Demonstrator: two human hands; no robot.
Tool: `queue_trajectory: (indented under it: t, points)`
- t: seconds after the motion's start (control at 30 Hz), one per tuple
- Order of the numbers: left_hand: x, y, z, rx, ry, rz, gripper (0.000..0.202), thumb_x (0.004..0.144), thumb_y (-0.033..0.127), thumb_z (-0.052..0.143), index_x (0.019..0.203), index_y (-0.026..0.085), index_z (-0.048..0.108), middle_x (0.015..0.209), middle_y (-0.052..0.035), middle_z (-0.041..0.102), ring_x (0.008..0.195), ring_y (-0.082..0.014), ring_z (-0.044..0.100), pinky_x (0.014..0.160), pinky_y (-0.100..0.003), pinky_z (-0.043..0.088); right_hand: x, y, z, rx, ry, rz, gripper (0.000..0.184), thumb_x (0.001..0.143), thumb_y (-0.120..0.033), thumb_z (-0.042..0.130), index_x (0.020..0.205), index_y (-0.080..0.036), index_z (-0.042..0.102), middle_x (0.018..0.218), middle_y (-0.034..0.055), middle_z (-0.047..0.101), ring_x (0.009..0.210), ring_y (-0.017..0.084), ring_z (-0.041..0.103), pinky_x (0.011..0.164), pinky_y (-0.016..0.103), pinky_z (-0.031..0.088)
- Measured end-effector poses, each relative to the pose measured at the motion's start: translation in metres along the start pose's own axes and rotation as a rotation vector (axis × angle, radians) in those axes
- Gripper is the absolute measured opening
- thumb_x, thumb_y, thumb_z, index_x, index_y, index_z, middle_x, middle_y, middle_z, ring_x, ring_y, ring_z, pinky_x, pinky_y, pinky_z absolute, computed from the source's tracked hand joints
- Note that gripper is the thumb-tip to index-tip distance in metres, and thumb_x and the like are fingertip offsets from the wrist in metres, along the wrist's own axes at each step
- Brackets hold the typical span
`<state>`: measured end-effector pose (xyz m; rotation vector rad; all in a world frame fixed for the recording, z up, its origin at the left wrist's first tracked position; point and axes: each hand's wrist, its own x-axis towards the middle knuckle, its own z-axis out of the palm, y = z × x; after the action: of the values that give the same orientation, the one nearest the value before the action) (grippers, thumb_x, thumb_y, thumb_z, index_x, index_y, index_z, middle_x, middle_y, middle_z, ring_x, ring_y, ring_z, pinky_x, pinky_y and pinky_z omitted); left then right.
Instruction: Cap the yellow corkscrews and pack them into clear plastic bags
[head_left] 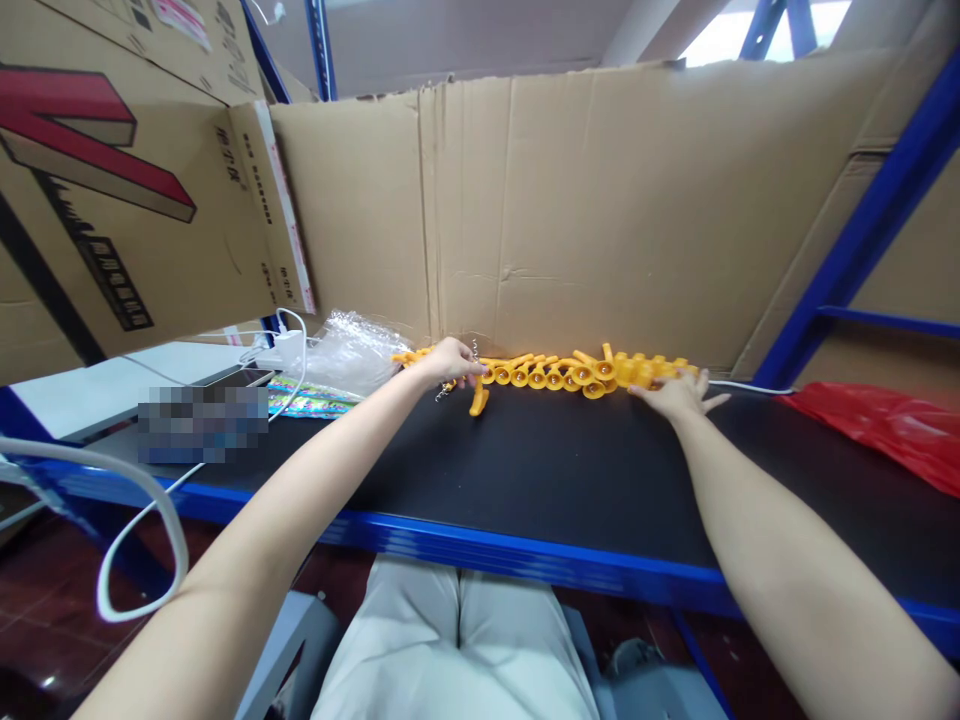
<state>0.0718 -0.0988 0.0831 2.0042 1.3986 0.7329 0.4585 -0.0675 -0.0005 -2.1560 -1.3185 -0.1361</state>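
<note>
Yellow plastic pieces (pixel 555 376), one long row, lie on one black shelf (pixel 525 470); pieces overlap, roughly nine round mouths facing front, exact total not countable. More yellow bits (pixel 409 357) poke out past the row's left end, number unclear. One hooked yellow piece (pixel 478 403) sits just in front of that end. Two thin metal spirals (pixel 475 350) near there too, one behind, one in front.

Two hands. Left hand (pixel 454 362) at the row's left end, thumb and fingers drawn close together; too small to tell what, if anything, they pinch. Right hand (pixel 679 395) at the row's right end, fingers spread, thumb against the bunched pieces.

Right of the row: one white cable (pixel 750 388), one red bag (pixel 877 425), one slanted blue post (pixel 862 220). Left of the row: one crumpled clear bag (pixel 352 350), one colourful packet (pixel 315 399), one white plug (pixel 289 348), one blurred-out object (pixel 202 422), unreadable. Farther left, above the row's level: one carton (pixel 202 240) with red print. Directly behind the row: one cardboard wall (pixel 637 200).
</note>
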Motion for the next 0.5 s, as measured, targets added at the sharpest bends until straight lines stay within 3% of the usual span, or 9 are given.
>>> queue_trajectory:
  t: [0.13, 0.27, 0.37, 0.5]
  points:
    - [0.002, -0.004, 0.018, -0.037, -0.011, 0.018, 0.024, 0.07, 0.033, 0.068, 0.066, 0.011, 0.058, 0.058, -0.0013, 0.06, 0.042, -0.0069, 0.048, 0.044, -0.021, 0.037, 0.001, 0.002, 0.002, 0.032, 0.016, 0.034, 0.031, 0.063, -0.039, 0.07, 0.083, -0.016, 0.068, 0.137, 0.0193, 0.033, 0.13, 0.038, 0.007, 0.095, 0.056, 0.015]
    - [0.0, -0.011, 0.034, -0.002, 0.009, 0.007, 0.03, 0.066, 0.038, 0.069, 0.063, 0.012, 0.055, 0.056, -0.0004, 0.057, 0.045, -0.0082, 0.048, 0.045, -0.022, 0.038, -0.001, -0.001, -0.002, 0.055, 0.096, 0.034, 0.028, 0.063, -0.038, 0.068, 0.081, -0.017, 0.064, 0.131, 0.0178, 0.039, 0.128, 0.035, 0.016, 0.095, 0.053, 0.02]
    - [-0.003, -0.015, 0.043, 0.025, 0.077, 0.06, 0.032, 0.068, 0.043, 0.065, 0.064, 0.013, 0.056, 0.058, -0.0003, 0.056, 0.052, -0.0108, 0.051, 0.052, -0.024, 0.041, -0.002, -0.008, -0.009, 0.088, 0.217, 0.024, 0.027, 0.063, -0.035, 0.065, 0.082, -0.018, 0.058, 0.118, 0.0158, 0.049, 0.122, 0.031, 0.03, 0.095, 0.052, 0.025]
    - [-0.006, -0.015, 0.048, 0.197, 0.198, 0.178, 0.026, 0.075, 0.039, 0.059, 0.076, 0.013, 0.058, 0.077, -0.0051, 0.062, 0.074, -0.0176, 0.059, 0.068, -0.028, 0.045, -0.003, -0.025, -0.02, 0.214, 0.402, -0.029, 0.026, 0.064, -0.034, 0.059, 0.082, -0.018, 0.051, 0.097, 0.0098, 0.057, 0.103, 0.028, 0.049, 0.092, 0.052, 0.03]
